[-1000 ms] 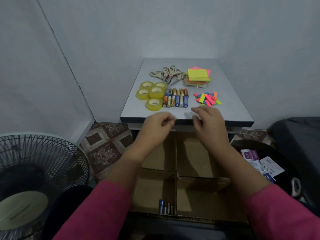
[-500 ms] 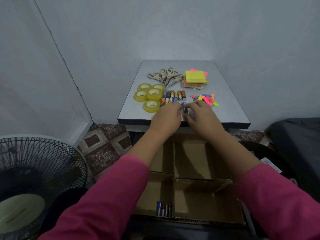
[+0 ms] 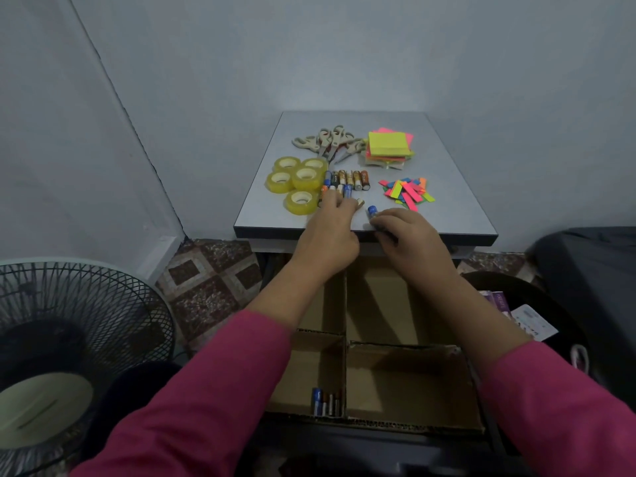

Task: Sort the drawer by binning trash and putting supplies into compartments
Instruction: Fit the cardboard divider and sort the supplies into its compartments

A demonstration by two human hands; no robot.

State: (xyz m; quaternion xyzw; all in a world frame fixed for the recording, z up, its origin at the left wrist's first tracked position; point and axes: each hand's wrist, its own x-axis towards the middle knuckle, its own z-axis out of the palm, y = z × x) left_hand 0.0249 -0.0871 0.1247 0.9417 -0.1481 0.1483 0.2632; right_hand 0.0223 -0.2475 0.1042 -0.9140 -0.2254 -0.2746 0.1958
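Observation:
A row of batteries [image 3: 351, 179] lies on the small grey table [image 3: 447, 215]. My left hand [image 3: 330, 235] reaches onto the near end of the row, fingers curled over a few batteries, one pale tip poking out. Beside it, my right hand [image 3: 413, 239] grips a blue battery [image 3: 372, 211] just above the table's front edge. Below the table sits the cardboard drawer [image 3: 409, 425] with its dividers. Several batteries in the drawer [image 3: 325, 402] lie in its near-left compartment; the other compartments show bare cardboard.
Yellow tape rolls [image 3: 299, 180], scissors [image 3: 330, 139], a sticky note stack [image 3: 389, 144] and loose coloured flags [image 3: 407, 192] share the table. A dark bin [image 3: 564, 325] with packaging stands at the right. A fan [image 3: 69, 339] stands at the left.
Both hands moved forward from the table's front edge onto the battery row. The right hand then drew back a little with a blue battery in it.

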